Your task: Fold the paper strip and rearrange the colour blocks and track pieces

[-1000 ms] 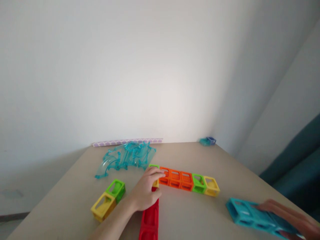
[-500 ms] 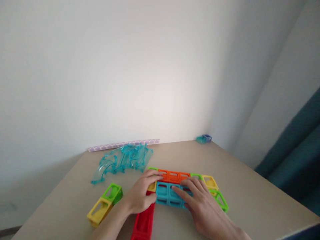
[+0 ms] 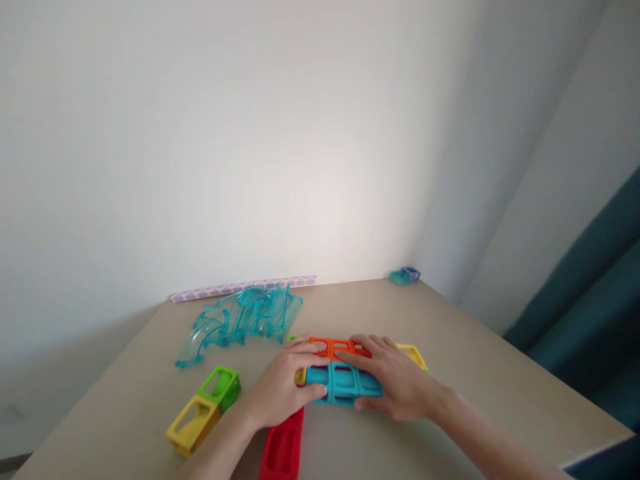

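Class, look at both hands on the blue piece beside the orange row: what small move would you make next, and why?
Probably press the blue piece gently back until it sits flush against the orange row. The left hand grips its left end and the right hand covers its right end, so it is already lined up alongside the row, with the red piece just in front.

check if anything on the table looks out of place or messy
Mostly tidy. The clear teal track pieces lie in a loose tangled heap near the wall, and a green and yellow block pair sits askew, apart from the row under the left hand and right hand.
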`<state>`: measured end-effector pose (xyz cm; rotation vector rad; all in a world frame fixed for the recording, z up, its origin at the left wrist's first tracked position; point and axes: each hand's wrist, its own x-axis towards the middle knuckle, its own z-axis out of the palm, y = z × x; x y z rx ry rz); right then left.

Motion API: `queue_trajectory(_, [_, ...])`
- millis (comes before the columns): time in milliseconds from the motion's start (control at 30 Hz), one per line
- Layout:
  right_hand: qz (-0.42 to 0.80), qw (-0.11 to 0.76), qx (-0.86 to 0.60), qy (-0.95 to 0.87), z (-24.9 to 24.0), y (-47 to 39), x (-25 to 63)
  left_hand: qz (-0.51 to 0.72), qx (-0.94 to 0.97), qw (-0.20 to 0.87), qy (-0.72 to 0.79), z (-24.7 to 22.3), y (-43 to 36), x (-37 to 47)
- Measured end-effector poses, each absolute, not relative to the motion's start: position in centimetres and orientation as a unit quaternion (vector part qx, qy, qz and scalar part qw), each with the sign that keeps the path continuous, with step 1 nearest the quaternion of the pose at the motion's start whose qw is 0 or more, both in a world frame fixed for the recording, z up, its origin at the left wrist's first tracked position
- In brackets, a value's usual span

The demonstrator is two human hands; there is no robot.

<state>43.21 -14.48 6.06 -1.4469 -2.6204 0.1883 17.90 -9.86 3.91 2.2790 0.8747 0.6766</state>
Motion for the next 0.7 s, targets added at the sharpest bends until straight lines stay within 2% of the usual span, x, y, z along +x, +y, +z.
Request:
queue_trajectory(300, [-0.008, 0.107, -0.61, -0.785, 4.3, -14.2, 43.3, 0.318, 0.813, 0.258, 0.414, 3.0, -9.9, 19.9])
queue_trajectory(700, [0.046, 0.095, -0.595, -0.797, 5.0, -17.1, 46.7, 0.348, 0.785, 0.241, 0.453, 2.3, -9.3, 20.8])
